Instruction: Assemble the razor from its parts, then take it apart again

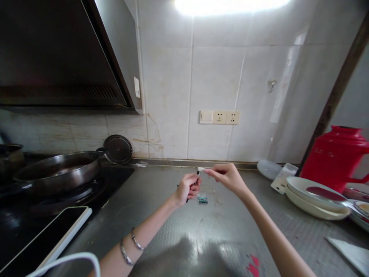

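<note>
My left hand (188, 187) is closed round a slim black razor handle (198, 174), held upright at a tilt above the counter. Most of the handle is hidden by the fingers; its lower end shows beneath them. From the right, my right hand (226, 176) pinches a small white piece (201, 169), perhaps tissue, against the handle's top end. Whether the white piece wraps round the tip I cannot tell. Below the hands, a teal and black razor head (202, 200) lies apart on the counter.
A pan (62, 173) sits on the stove at left, with a phone-like device (49, 238) and white cable in front. Plates (314, 209), a white box (284, 179) and a red thermos (336, 154) stand at right. The metal counter (161, 227) meets a tiled wall.
</note>
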`<action>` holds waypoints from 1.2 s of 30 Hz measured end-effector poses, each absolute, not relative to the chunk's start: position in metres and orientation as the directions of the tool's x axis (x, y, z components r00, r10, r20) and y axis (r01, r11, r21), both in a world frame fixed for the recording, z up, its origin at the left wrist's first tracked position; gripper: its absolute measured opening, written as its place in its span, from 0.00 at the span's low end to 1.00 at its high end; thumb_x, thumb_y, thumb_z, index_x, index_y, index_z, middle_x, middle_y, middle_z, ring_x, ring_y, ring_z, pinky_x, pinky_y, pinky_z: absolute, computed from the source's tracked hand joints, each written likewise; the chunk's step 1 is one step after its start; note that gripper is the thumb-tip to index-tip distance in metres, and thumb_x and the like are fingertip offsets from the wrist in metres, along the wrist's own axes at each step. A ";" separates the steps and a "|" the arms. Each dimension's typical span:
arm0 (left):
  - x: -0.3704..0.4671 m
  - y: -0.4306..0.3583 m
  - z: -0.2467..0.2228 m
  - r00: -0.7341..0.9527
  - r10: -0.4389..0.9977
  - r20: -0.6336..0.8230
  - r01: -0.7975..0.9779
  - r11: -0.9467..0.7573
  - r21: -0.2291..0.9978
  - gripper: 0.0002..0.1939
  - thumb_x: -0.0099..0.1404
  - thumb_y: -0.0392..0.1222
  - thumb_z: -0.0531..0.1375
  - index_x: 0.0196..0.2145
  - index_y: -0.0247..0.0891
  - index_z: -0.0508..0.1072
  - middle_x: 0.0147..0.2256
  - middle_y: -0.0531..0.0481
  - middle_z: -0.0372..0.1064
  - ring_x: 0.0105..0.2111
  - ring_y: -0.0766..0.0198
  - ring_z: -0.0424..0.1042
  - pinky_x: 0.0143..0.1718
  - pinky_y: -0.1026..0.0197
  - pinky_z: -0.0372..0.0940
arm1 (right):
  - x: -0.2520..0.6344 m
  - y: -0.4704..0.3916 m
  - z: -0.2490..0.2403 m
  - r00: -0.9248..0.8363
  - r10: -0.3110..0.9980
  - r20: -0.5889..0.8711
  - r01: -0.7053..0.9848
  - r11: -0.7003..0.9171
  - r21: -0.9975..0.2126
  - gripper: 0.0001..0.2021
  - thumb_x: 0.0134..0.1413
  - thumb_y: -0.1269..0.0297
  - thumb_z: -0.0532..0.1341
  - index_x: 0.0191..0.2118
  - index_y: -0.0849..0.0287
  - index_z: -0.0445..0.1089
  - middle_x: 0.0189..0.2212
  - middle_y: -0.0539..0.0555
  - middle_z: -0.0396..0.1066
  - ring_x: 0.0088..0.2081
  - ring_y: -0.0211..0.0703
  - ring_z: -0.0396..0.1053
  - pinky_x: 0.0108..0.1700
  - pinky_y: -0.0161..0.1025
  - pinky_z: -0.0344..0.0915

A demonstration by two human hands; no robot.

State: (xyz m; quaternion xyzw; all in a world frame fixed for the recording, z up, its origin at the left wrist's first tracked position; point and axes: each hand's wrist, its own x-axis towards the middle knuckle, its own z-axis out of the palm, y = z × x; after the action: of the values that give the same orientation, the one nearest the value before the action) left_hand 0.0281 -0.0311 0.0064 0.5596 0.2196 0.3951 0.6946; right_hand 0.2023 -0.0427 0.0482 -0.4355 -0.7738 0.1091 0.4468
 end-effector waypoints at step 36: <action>0.012 -0.007 0.003 0.436 0.747 0.502 -0.098 -0.515 0.852 0.17 0.62 0.54 0.50 0.34 0.36 0.60 0.23 0.57 0.56 0.20 0.72 0.58 0.23 0.67 0.55 | 0.142 -0.082 0.047 -0.204 0.942 0.266 -0.365 0.178 -0.914 0.16 0.49 0.51 0.60 0.38 0.57 0.63 0.17 0.42 0.57 0.13 0.26 0.45 0.12 0.25 0.40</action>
State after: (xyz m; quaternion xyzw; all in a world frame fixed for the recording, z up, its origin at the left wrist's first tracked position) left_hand 0.0118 -0.0071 0.0032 0.7247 0.2239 0.4817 0.4388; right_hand 0.1418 -0.0823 0.0465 -0.2782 -0.5183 0.5774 0.5662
